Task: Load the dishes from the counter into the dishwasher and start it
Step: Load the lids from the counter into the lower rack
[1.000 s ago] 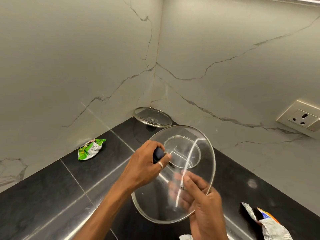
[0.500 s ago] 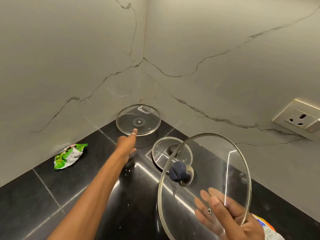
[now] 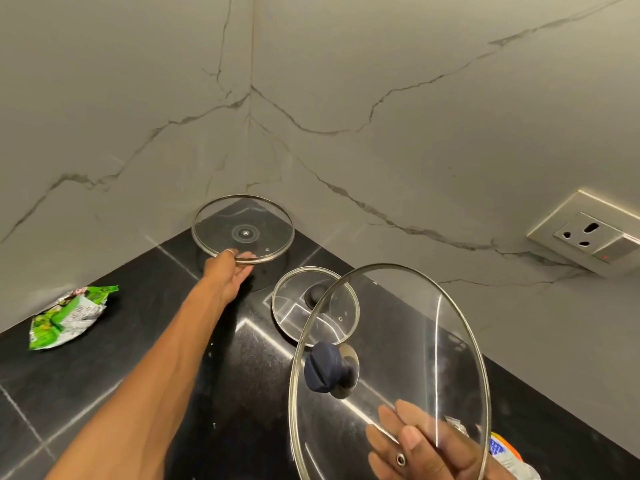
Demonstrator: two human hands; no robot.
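Observation:
My right hand [image 3: 429, 448] grips a large glass lid [image 3: 415, 341] with a dark blue knob, held upright at the lower right, fingers behind the glass and thumb on its front. A small glass lid [image 3: 294, 306] with a black knob lies flat on the black counter [image 3: 104, 393]. In the corner a medium glass lid [image 3: 242, 226] is tilted up off the counter. My left hand [image 3: 230, 268] reaches to it and pinches its near metal rim.
A crumpled green wrapper [image 3: 65, 317] lies at the counter's left by the marble wall. An orange and blue wrapper [image 3: 502, 448] shows at the lower right behind the large lid. A wall socket [image 3: 588, 237] sits on the right wall.
My left hand let go of the large lid's knob, reached into the corner and took hold of the medium lid's rim, tilting it up. My right hand kept the large lid and moved it right.

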